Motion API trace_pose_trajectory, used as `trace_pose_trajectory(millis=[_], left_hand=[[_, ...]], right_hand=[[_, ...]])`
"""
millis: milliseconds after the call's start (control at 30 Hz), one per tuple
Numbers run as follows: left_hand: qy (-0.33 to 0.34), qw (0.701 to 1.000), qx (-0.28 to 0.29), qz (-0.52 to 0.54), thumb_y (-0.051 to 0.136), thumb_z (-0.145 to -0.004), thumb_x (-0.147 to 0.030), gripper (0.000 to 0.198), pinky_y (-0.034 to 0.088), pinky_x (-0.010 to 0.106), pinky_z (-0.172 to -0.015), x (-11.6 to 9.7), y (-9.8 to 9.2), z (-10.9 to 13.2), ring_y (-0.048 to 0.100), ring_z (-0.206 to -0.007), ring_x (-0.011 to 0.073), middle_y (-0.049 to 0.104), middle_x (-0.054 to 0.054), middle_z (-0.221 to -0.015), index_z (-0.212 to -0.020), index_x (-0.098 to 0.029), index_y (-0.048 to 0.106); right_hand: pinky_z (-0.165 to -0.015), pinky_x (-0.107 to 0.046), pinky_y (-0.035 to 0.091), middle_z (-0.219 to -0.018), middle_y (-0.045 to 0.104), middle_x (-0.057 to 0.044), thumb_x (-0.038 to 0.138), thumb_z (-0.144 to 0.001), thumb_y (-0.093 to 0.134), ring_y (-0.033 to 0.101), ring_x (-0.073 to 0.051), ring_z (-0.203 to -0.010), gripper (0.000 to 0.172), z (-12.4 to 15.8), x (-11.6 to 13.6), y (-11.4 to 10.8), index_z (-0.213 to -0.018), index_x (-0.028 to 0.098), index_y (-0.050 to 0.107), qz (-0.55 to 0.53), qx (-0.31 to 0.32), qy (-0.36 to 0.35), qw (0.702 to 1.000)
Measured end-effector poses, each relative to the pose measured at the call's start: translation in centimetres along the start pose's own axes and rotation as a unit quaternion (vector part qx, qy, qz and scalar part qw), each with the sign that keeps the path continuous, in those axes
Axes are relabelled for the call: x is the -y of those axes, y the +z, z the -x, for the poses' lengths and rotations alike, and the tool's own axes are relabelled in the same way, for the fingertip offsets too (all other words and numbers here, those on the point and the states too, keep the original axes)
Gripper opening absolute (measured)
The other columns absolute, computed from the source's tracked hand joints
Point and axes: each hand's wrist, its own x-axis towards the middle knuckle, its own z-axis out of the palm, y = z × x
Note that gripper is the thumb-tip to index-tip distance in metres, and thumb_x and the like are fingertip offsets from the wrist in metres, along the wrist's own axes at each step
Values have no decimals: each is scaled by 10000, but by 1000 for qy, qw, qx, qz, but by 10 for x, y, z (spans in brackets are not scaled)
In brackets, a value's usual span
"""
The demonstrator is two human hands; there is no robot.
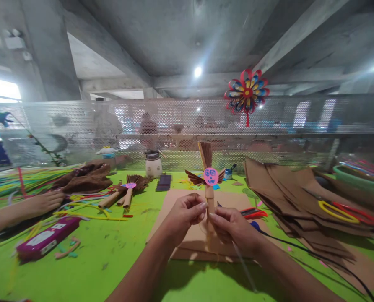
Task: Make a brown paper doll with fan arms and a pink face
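Note:
An upright paper figure (pixel 209 193) stands in front of me, with a rolled brown body, pleated wings, a pleated top and a pink round face (pixel 211 176) drawn in blue. My right hand (pixel 237 228) is closed around its lower tube, and a thin pale strip (pixel 244 268) hangs below that hand. Thumb and fingertips of my left hand (pixel 187 214) are pinched together against the tube's left side; what lies between them is hidden. Underneath are brown cardboard sheets (pixel 170 205).
A co-worker's hand (pixel 45 201) rests at the left, near a purple box (pixel 48 238). Another paper figure (pixel 131 186) lies beyond. Brown paper sheets (pixel 275 188), scissors (pixel 339 212) and a dark cord (pixel 300 247) occupy the right. A jar (pixel 153 163) stands at the back.

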Motion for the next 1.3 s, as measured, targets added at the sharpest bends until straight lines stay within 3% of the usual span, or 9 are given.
trace_pose_trajectory(millis=[233,433,633,800,967,1067,1167,1300], left_hand=[[2,1000,18,26,724,-667,-286,217,244,191,-491,0,1,2,408,-511,41,482,-37,-605,-749,-140,586],[24,995,60,-72,681,-707,-318,203,253,204,-490,-1,4,4,399,-501,58,489,-31,-544,-713,-134,595],[29,996,21,-86,685,-689,-355,245,261,208,-485,1,2,1,388,-487,64,479,-29,-545,-703,-131,588],[16,993,36,-111,671,-686,-358,246,266,211,-486,2,0,-1,421,-505,83,509,-7,-538,-682,-123,596],[50,980,-74,-180,611,-713,-403,295,316,232,-531,-1,-4,-7,473,-581,121,559,30,-604,-617,-125,598],[68,973,-138,-169,619,-706,-405,278,358,242,-591,-2,-4,-8,523,-694,157,612,54,-737,-754,-133,640],[79,983,-118,-118,640,-703,-385,307,396,273,-701,-3,4,-6,547,-829,189,638,77,-861,-883,-136,653],[68,989,-101,-79,673,-686,-365,279,410,294,-758,-3,18,-1,567,-815,191,646,68,-784,-822,-123,645]], right_hand=[[-384,-194,180,-461,284,107,437,-825,550,230,-31,-371,289,4,3,4,-808,152,509,-32,18,2,999],[-375,-193,172,-467,282,107,432,-823,558,239,-26,-362,296,2,4,2,-767,149,492,-29,-4,-12,1000],[-362,-189,169,-449,298,110,476,-793,573,251,-27,-346,338,0,4,-1,-743,156,478,5,-28,-9,1000],[-364,-196,166,-428,310,110,514,-788,551,246,-32,-341,368,-1,6,-1,-747,155,483,48,-42,-8,998],[-377,-198,187,-460,310,100,509,-787,552,250,-38,-372,363,0,8,4,-698,173,446,79,-64,-14,995],[-390,-205,209,-481,333,79,509,-785,546,275,-50,-401,374,2,11,9,-653,173,447,136,-79,-18,987],[-455,-216,293,-530,404,43,478,-804,524,355,-77,-477,349,2,9,13,-657,164,492,192,-75,-50,977],[-572,-246,353,-637,496,-2,397,-818,503,433,-118,-604,280,-1,0,13,-680,156,529,255,-50,-84,962]])
